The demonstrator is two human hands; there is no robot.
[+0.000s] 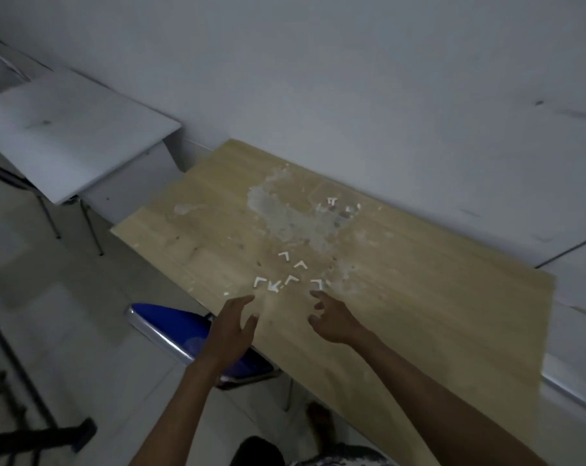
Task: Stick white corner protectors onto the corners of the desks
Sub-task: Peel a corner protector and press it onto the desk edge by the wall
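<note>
White corner protectors [286,272], small L-shaped pieces, lie scattered in a loose cluster on the wooden tabletop [419,297], just beyond both hands and below a pale, scuffed patch [285,210] on the wood. The left hand [233,326] reaches over the near edge with fingers straight and spread, holding nothing; its fingertips are just short of the nearest pieces. The right hand [332,319] hovers over the wood with fingers loosely curled and apart, also holding nothing, its forefinger close to the rightmost protector [317,283]. This looks like the pick-up step: no protector is in hand yet. The next move calls for a fine pinch on one thin piece lying flat, then carrying it to a desk corner. A white desk [66,136] stands to the left, well apart.
</note>
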